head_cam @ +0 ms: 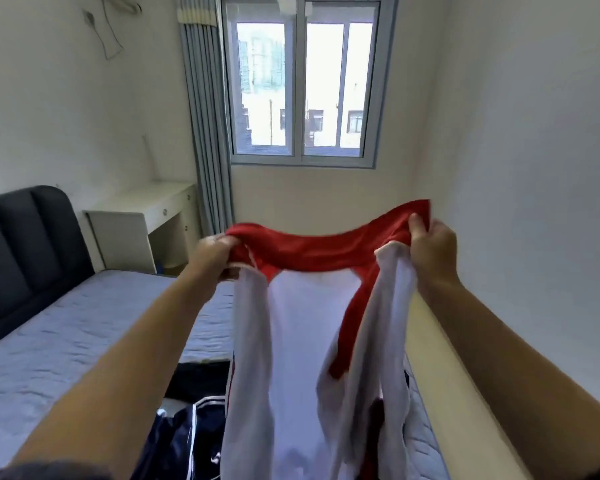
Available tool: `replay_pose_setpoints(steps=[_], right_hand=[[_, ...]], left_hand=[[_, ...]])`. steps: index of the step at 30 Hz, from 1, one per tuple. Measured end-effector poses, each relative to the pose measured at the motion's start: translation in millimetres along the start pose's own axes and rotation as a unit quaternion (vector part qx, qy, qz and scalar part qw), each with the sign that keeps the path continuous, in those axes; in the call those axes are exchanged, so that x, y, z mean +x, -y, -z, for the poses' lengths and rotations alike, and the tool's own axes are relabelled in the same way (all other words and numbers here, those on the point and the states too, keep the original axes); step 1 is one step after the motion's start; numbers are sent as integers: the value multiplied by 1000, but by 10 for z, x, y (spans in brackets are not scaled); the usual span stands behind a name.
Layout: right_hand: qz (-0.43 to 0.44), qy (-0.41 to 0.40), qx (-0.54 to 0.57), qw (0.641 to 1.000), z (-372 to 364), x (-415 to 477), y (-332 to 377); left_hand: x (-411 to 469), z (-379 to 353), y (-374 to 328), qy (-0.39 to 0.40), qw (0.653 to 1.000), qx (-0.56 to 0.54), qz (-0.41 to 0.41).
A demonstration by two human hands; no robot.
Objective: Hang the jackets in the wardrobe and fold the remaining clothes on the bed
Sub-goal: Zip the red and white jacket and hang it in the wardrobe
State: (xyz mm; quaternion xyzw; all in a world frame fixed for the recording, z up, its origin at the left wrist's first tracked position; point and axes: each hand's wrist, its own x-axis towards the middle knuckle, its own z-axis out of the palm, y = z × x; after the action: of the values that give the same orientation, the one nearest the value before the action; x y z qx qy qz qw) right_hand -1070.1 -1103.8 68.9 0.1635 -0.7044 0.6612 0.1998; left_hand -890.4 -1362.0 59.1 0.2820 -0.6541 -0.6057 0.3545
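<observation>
Gripping the red top edge of a red and white jacket (305, 327), the left hand (212, 258) and right hand (430, 251) hold it stretched up in the air above the bed (66, 334). Dark clothes (184, 427) lie on the mattress beneath, with a window (302, 81) beyond.

- Garment (305, 323): red across the top, white below, with a red band running down 1 side.
- Navy clothing (187, 434): dark navy with thin white lines.
- Black clothing (201, 375): plain black.
- Bed sheet (66, 334): pale grey-blue, quilted pattern.
- Headboard (25, 244): dark charcoal.
- Curtain (208, 133): grey-blue, with a cream band at the top.
- Desk (142, 216): cream.
- Window frame (300, 81): light grey.
</observation>
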Motion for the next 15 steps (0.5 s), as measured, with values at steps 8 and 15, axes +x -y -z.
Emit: replay_pose_setpoints(steps=[8,15], right_hand=[[-53,313,-381,869,-146,-638,-825],[-154,235,-50,958,-118,-725,-601]], left_hand=[[-269,-166,757,112,927,344,99],[-599,-329,471,54,988,-5,144]])
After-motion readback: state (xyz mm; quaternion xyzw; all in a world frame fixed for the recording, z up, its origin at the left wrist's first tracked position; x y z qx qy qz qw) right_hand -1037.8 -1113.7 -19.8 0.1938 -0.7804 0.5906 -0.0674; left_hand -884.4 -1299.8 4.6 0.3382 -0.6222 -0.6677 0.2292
